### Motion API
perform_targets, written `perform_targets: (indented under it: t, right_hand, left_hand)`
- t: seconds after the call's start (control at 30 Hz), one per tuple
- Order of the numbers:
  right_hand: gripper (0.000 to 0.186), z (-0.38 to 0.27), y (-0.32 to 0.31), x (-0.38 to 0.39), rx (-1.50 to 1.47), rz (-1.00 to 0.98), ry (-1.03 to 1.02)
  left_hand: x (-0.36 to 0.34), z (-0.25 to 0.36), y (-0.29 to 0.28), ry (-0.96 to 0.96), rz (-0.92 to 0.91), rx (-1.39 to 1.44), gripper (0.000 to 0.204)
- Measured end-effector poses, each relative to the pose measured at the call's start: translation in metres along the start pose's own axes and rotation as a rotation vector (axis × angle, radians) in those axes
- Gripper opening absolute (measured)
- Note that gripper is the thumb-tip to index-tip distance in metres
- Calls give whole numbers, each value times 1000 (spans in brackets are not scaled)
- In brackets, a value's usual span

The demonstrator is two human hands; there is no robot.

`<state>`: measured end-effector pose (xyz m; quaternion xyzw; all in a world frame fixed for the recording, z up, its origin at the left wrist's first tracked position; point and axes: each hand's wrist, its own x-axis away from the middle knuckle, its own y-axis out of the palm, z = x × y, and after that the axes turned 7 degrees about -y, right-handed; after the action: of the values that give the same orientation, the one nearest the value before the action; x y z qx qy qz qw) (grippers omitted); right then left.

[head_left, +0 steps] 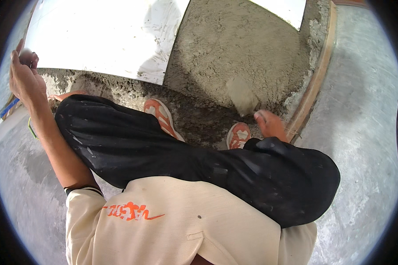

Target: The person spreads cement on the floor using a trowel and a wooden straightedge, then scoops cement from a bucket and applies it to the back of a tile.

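My right hand (pixel 270 124) is closed, beside my right knee, at the near end of a trowel. Its handle is mostly hidden in the fingers. The mortar-smeared trowel blade (pixel 242 95) lies low over a bed of grey-brown wet mortar (pixel 234 44). At the far left my left hand (pixel 27 77) is raised, fingers curled round a small, rounded, brownish thing with a pale top, whose kind I cannot make out. Just beyond it lies a large glossy white tile (pixel 97 39), smudged along its right edge.
Another white tile (pixel 283 11) borders the mortar at the top right. A wooden strip (pixel 316 84) runs along the mortar's right side, with smooth grey floor (pixel 358 110) beyond. My orange shoes (pixel 162 118) stand on dark rough ground. A skin-coloured shape (pixel 68 95) shows beside my left knee.
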<state>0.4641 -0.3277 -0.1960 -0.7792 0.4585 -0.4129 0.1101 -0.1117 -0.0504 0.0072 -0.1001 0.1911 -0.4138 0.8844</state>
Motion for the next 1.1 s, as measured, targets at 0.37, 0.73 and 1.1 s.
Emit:
perform_targets:
  t: [0.37,0.73,1.1]
  right_hand:
    - [34,12,59,6,275,-27,-147]
    - [29,-14,-6,-11,402,193,-50]
    - [28,-70,27,-54,237,-94,-275]
  left_hand:
    - [7,7,5,0,11,-40,41]
    - [11,9,7,-26,31,-12,42]
    - [6,2,-3,9,53,5,39]
